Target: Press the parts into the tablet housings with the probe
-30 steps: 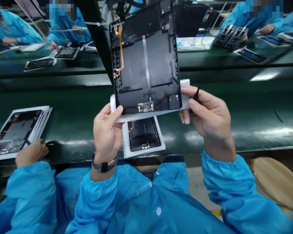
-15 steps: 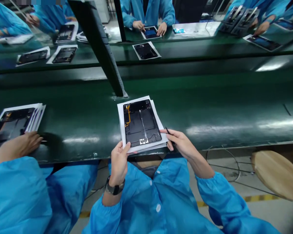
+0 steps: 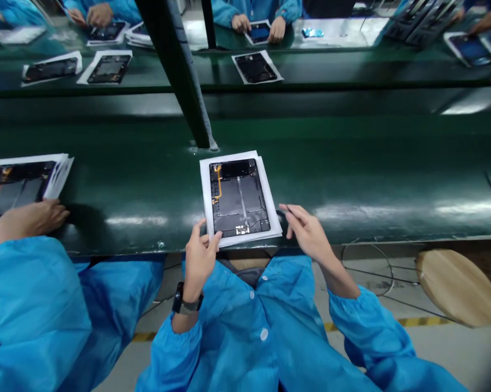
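An opened black tablet housing (image 3: 241, 198), with an orange flex cable along its left side, lies face up on stacked white sheets (image 3: 272, 218) at the table's front edge. My left hand (image 3: 200, 253) grips the lower left corner of the stack, thumb at the front and index finger along the left edge. Just off the stack's lower right corner, my right hand (image 3: 308, 231) is closed around a thin dark pointed tool (image 3: 285, 210). Its exact kind is too small to make out, and most of it is hidden by the fingers.
A co-worker's hand (image 3: 33, 218) rests by another sheet-and-tablet stack (image 3: 60, 177) at left. A dark post (image 3: 188, 81) rises behind my stack. Across the green table (image 3: 351, 163), co-workers handle tablets, with more tablet housings (image 3: 256, 68) before them. A wooden stool (image 3: 458, 286) stands at right.
My right hand has drawn back from the stack's lower right corner, keeping the tool. The stack sits straighter and flatter on the table. The whole view has shifted slightly.
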### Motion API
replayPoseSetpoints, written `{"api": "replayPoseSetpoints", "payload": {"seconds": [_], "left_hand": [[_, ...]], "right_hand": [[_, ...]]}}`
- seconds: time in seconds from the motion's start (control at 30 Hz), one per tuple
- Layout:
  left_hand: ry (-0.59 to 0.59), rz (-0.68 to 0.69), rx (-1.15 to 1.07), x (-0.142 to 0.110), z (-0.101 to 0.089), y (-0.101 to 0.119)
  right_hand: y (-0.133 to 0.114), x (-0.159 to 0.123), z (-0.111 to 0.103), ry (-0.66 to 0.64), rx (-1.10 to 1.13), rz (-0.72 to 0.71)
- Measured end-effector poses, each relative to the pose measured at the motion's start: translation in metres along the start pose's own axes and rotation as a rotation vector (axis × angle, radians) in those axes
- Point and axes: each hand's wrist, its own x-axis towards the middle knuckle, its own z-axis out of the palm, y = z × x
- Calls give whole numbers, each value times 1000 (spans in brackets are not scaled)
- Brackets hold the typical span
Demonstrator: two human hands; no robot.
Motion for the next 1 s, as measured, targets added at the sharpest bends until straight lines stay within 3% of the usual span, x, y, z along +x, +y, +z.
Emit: {"api": "replayPoseSetpoints", "payload": {"seconds": [0.1,0.33,0.5,0.7,0.83,1.0], "left_hand": [[-43,45,-3,-4,-3,-5],[-46,96,-61,-8,-10,-13],[-10,69,-89,-11,-4,-11],[-31,33,-115,-5,1,-7],[-141,-13,-152,7,1,-9],[-322,-63,-109,21,-10,-1]], "right_hand": [[7,-1,-9,82,-129,-96],[-6,6,-16,-81,-270,-211],[-30,16,11,-276,-331,-330],[-45,37,54,-527,-592,-557],[-45,55,72,-632,-556,-560],[-47,78,78,-748,-485,-542]]}}
